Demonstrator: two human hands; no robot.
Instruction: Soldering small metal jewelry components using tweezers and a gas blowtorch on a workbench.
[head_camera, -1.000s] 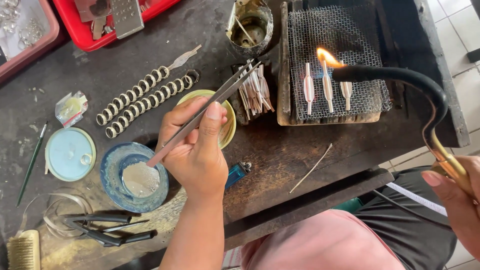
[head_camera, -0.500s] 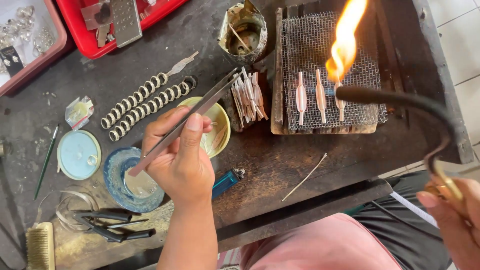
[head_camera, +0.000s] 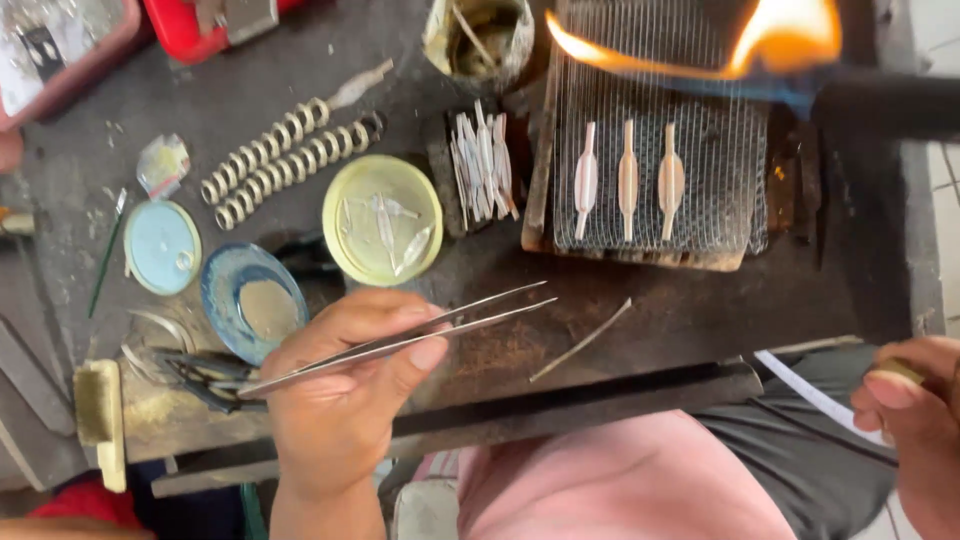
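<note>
Head view: left hand (head_camera: 345, 400) rises palm-in from the bottom edge, thumb and fingers pinched on long steel tweezers (head_camera: 400, 338) whose tips point right, over the dark bench (head_camera: 640, 310). Right hand (head_camera: 915, 425) curls around the torch (head_camera: 880, 100) handle at the right edge; flame plays over the wire mesh (head_camera: 655, 70).

Yellow lid (head_camera: 383, 220), blue dish (head_camera: 252, 300), coiled springs (head_camera: 285, 160), red tray (head_camera: 190, 18), pliers (head_camera: 205, 372)

left hand (head_camera: 340, 400) grips tweezers (head_camera: 400, 340) pointing 2 o'clock; torch flame (head_camera: 700, 45) at 1 o'clock over mesh (head_camera: 650, 160); right hand (head_camera: 915, 430) at 4 o'clock
</note>
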